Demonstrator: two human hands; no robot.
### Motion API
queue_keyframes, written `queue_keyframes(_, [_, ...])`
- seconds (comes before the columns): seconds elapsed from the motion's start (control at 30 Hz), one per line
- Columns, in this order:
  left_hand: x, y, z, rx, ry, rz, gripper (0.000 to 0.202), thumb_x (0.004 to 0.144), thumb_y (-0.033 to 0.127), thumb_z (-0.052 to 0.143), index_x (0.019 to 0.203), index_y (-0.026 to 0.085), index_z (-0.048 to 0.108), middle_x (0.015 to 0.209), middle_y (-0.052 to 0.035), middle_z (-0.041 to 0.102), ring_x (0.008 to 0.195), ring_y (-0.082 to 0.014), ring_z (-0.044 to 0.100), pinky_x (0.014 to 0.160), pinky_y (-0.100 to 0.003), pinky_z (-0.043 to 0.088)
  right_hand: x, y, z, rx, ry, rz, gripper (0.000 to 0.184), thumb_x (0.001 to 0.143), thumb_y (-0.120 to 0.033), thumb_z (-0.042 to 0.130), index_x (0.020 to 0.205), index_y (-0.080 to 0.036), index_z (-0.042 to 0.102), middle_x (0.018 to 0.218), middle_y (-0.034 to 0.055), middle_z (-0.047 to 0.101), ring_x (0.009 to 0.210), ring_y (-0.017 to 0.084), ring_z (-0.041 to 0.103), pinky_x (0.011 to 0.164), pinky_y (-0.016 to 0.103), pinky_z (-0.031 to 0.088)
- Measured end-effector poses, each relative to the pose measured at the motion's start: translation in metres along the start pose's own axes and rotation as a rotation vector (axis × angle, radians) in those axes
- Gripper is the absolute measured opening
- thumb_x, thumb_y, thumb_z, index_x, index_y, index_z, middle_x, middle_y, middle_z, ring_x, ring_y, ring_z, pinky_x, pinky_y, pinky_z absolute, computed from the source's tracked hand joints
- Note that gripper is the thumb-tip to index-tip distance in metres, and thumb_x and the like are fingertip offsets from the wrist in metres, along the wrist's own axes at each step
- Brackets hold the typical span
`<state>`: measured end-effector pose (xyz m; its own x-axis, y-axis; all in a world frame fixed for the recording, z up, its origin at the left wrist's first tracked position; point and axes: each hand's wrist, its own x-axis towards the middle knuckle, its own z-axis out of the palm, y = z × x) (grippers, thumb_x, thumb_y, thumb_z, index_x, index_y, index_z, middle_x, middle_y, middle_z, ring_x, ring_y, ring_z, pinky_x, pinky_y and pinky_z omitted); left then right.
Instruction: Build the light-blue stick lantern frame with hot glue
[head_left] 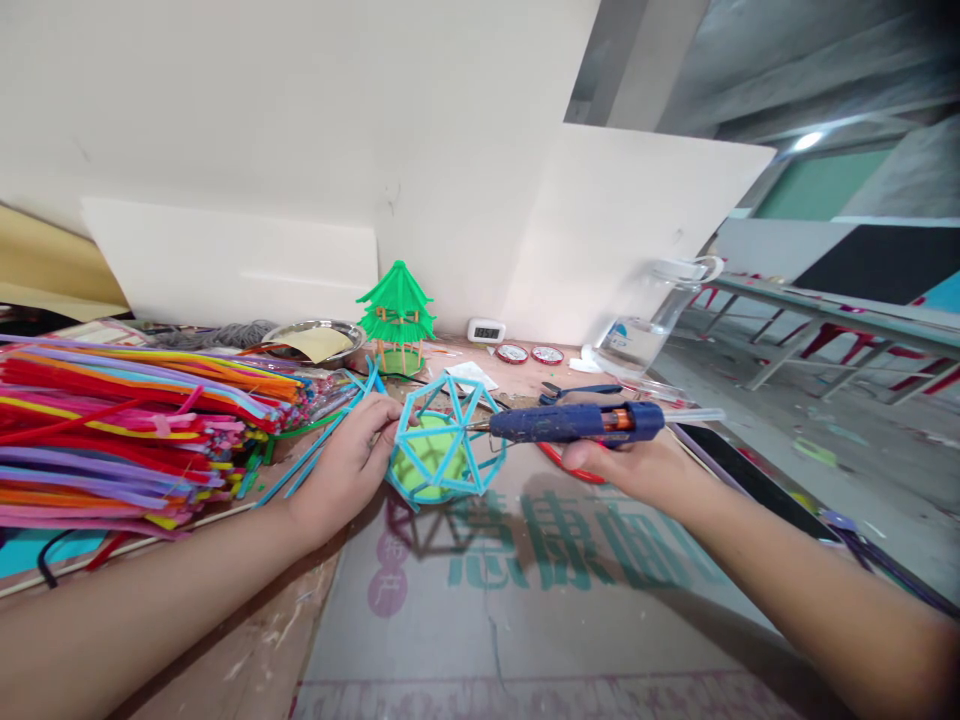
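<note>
My left hand [361, 455] pinches the left edge of a light-blue frame [442, 437] built of short struts joined in triangles. A round yellow-green base [431, 465] shows through its gaps. My right hand [634, 462] grips a dark-blue hot glue gun [559, 424], lying sideways, with a clear glue stick [697, 415] sticking out of its back end. The gun's metal nozzle points left at a joint of the frame; whether it touches is too small to tell. The frame is held above the printed cardboard [420, 650].
Bundles of colourful pipe cleaners [135, 430] fill the left side. Behind stand a green tree-shaped pavilion [399, 310], a metal bowl [352, 338], a small digital clock [486, 330] and a water bottle [645, 315]. Pliers [585, 391] and a phone [750, 475] lie at right.
</note>
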<state>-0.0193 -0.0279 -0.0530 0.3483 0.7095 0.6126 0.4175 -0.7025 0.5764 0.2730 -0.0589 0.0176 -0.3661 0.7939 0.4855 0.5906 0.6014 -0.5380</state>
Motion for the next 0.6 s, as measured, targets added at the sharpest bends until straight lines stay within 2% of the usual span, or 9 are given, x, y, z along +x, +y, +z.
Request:
queue_keyframes(0.13, [0.0008,-0.0005,0.0003,0.008,0.002,-0.003,0.02,0.099,0.023,0.038,0.095,0.018,0.057,0.099,-0.0056,0.057,0.096,-0.0196,0.055,0.088,-0.032,0.043,0.0012,-0.0002,0.0002,-0.019,0.012,-0.008,0.05,0.073,-0.072,0.063,0.068,-0.023,0.06,0.071,0.0042,0.062,0.078,0.024,0.061,0.066,0.033,0.051])
queue_keyframes(0.3, [0.0007,-0.0016,-0.0006,0.012,0.0,-0.003,0.02,0.099,0.023,0.038,0.094,0.018,0.057,0.1,-0.0059,0.057,0.098,-0.0197,0.054,0.089,-0.032,0.042,0.0032,-0.0031,0.0011,-0.015,0.088,-0.023,0.047,0.069,-0.072,0.067,0.07,-0.024,0.064,0.079,0.0062,0.068,0.094,0.03,0.063,0.073,0.037,0.054])
queue_keyframes(0.6, [-0.0006,-0.0029,0.0004,0.004,0.006,-0.008,0.019,0.098,0.022,0.038,0.092,0.018,0.055,0.1,-0.0059,0.057,0.098,-0.0193,0.054,0.09,-0.032,0.042,0.0037,-0.0076,-0.0004,0.021,0.02,0.04,0.047,0.07,-0.069,0.067,0.065,-0.023,0.062,0.064,0.0029,0.062,0.068,0.022,0.06,0.061,0.032,0.051])
